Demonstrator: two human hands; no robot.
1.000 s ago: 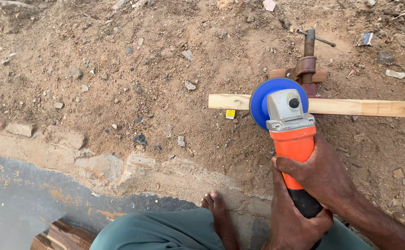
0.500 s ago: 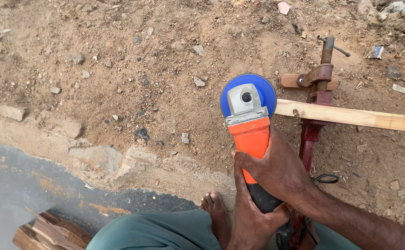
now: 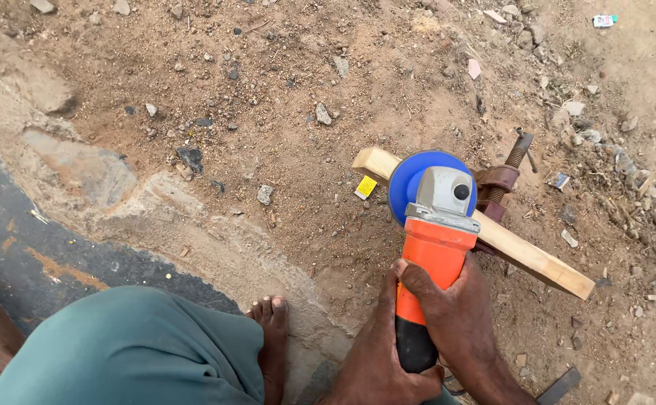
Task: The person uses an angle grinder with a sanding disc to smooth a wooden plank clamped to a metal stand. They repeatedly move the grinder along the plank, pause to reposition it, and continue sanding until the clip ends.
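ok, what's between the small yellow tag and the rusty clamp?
Head view: the wooden strip and the angle grinder's blue disc guard lie between yellow tag and clamp.

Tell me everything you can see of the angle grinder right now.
The orange-bodied angle grinder has a grey metal gear head, a round blue guard at the front and a black rear grip. It points away from the person, its guard over the pale wooden strip that a rusty brown metal clamp holds above the dirt. The right hand wraps the orange body; the left hand grips the black end. Whether the disc touches the wood cannot be seen.
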